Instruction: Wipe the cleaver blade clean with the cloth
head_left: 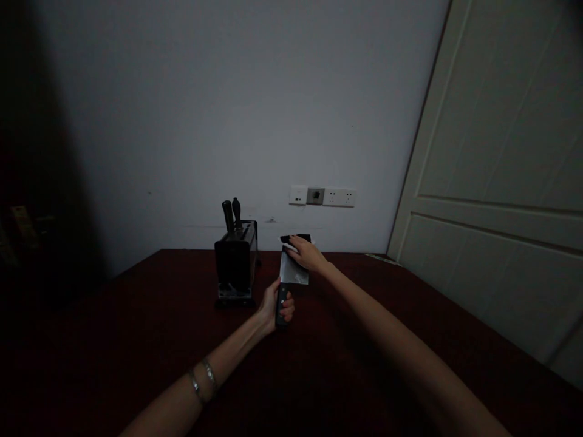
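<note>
My left hand is wrapped round the black handle of a cleaver, whose broad metal blade points away from me, above the dark red table. My right hand lies over the far part of the blade, pressing a thin white cloth or tissue against it. The fingers bend round this cloth, and part of it is hidden under them. Beyond the right hand the blade's far end looks dark. To the left of both hands stands a black knife block with two black-handled tools upright in it.
The dark red tabletop runs back to a pale wall. Sockets and switches are set in the wall just above the table. A white panelled door rises along the right side. The far left is too dark to make out.
</note>
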### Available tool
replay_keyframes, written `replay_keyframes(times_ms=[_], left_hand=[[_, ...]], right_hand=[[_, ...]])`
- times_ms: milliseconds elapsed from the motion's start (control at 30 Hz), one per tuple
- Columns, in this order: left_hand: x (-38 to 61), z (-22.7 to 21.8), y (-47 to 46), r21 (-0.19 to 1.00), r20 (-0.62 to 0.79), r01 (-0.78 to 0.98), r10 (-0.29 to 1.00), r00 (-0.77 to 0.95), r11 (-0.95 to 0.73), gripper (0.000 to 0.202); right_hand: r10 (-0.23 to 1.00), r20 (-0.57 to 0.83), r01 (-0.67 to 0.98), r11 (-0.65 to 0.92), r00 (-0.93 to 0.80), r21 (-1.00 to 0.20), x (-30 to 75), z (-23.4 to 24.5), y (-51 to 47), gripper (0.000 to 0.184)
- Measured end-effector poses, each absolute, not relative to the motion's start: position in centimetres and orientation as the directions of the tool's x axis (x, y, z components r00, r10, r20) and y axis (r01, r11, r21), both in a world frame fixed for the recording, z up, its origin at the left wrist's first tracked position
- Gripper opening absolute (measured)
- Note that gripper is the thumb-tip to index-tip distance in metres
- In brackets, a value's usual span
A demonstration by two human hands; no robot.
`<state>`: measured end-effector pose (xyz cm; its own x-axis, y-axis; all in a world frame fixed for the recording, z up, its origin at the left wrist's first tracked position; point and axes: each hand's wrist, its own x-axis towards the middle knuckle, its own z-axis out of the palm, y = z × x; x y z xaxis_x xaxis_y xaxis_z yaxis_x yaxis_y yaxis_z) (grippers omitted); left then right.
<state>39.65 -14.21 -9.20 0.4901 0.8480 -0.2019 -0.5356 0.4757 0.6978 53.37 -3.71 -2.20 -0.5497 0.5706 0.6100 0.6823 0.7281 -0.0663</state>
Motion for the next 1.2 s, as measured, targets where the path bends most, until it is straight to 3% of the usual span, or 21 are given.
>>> replay_keyframes(times_ms=[433, 733, 1000, 1200], left_hand=[[39.9, -9.0, -14.7, 0.629, -0.229, -0.570, 0.827, 0.513, 0.528, 0.057], [39.5, -9.2, -14.2, 0.608, -0.246, -0.608, 0.850, 0.466, 0.510, 0.055], [39.8, -9.2, -14.4, 0.671, -0.225, -0.548, 0.842, 0.490, 0.499, 0.056], [40.4, -9.4, -15.0, 0.642, -0.207, -0.539, 0.800, 0.563, 0.545, 0.057]], right_hand=[[0.587, 0.595, 0.695, 0.716, -0.549, -0.065, 52.8, -3.1, -3.8, 0.035], [0.535, 0.541, 0.598, 0.798, -0.649, -0.072, 52.9, -6.2, -9.7, 0.038], [0.589, 0.572, 0.582, 0.782, -0.571, -0.225, 54.2, -4.1, -5.9, 0.042], [0.663, 0.593, 0.652, 0.703, -0.457, -0.284, 55.1, -2.0, -1.8, 0.037]])
